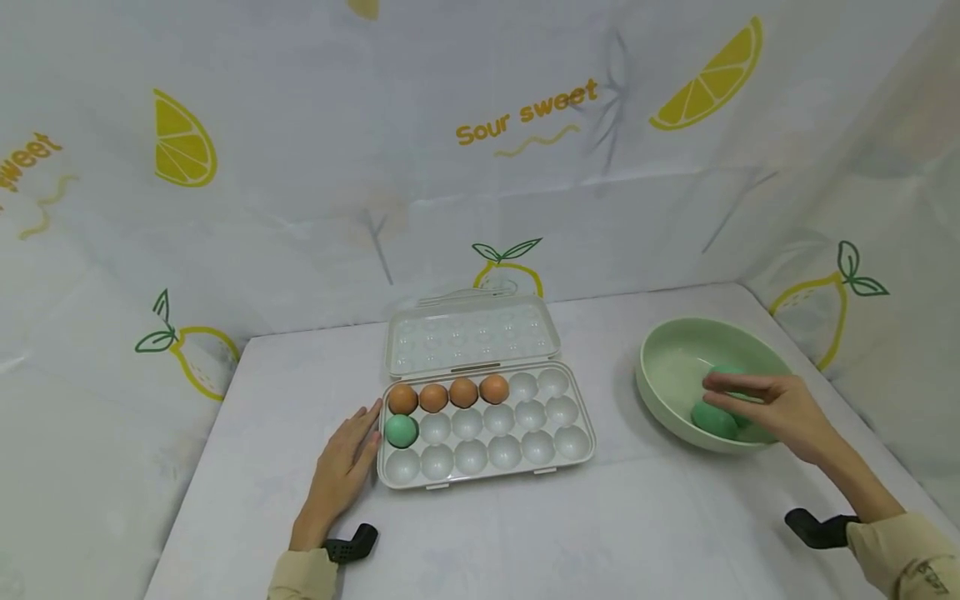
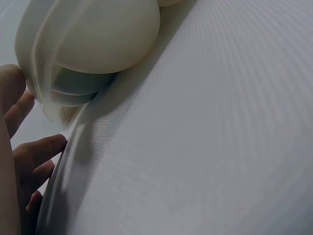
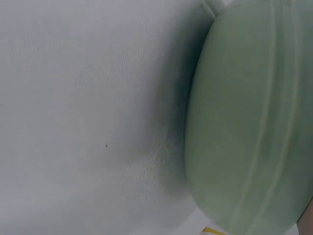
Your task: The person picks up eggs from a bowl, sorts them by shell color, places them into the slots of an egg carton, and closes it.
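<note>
A clear plastic egg box (image 1: pixel 483 479) stands on the table with its lid (image 1: pixel 472 337) laid back. Its back row holds several brown eggs (image 1: pixel 463 392) from the left end, and a green egg (image 1: pixel 401 431) sits at the left of the middle row. My left hand (image 1: pixel 341 467) rests beside the box, its straightened fingers at the left edge. Over the green bowl (image 1: pixel 663 408) reaches my right hand (image 1: pixel 776 408), fingers extended above a green egg (image 1: pixel 714 421). Nothing shows between thumb and fingers. More green shows behind the hand, partly hidden.
A white cloth covers the table (image 1: pixel 637 533), and a lemon-printed sheet (image 1: pixel 315 233) hangs behind and at the sides. In the right wrist view the bowl's outer wall (image 3: pixel 234 127) fills the right side.
</note>
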The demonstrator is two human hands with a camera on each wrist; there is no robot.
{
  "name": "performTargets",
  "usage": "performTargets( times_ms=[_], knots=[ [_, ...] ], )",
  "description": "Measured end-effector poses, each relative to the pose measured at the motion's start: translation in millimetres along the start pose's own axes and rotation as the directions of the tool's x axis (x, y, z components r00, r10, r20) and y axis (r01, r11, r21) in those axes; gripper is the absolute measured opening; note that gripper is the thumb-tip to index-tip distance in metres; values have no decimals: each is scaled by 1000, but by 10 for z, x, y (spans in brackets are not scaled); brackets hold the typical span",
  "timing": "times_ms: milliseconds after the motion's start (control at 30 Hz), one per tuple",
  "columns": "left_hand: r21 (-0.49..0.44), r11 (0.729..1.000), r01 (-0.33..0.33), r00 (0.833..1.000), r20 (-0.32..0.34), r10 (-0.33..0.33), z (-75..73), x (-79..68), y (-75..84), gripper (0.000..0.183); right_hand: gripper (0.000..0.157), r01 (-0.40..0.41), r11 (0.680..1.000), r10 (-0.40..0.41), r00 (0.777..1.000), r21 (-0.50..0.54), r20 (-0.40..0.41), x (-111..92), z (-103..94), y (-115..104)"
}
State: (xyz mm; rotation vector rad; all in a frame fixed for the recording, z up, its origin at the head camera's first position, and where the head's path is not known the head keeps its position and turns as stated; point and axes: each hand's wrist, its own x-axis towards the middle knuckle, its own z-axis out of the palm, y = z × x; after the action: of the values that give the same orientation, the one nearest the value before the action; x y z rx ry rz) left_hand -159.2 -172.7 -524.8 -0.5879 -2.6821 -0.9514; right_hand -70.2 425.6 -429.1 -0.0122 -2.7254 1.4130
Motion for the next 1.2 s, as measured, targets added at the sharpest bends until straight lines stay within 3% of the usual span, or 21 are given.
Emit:
performTargets(
  times_ms=[333, 500, 600, 733, 867, 1033, 1200],
  knots=[
    [3, 1000, 13, 1000, 3, -13, 15, -15, -17, 49, 39, 36, 987, -15, 991, -155, 133, 38, -74, 33],
    [-3, 1000, 21, 1000, 5, -21, 10, -14, -21, 49, 35, 151, 969, -118, 978, -193, 169, 100, -19, 45],
    [-7, 1000, 26, 1000, 14, -26, 7, -9, -19, 49, 33, 255, 947, -214, 955, -196, 205, 140, 16, 107],
    [-9, 1000, 29, 999, 23, -29, 14, -4, -21, 50, 32, 326, 921, -267, 927, -213, 264, 168, 33, 178],
    [-6, 1000, 26, 999, 23, -26, 16, -5, -22, 49, 33, 320, 908, -239, 926, -271, 291, 168, 54, 177],
    [-1, 1000, 16, 1000, 12, -16, 10, -2, -18, 49, 35, 261, 882, -152, 946, -392, 287, 186, 78, 115],
    [6, 1000, 9, 1000, 5, -9, 6, -5, -17, 49, 36, 213, 874, -94, 956, -436, 278, 205, 95, 66]
  ],
)
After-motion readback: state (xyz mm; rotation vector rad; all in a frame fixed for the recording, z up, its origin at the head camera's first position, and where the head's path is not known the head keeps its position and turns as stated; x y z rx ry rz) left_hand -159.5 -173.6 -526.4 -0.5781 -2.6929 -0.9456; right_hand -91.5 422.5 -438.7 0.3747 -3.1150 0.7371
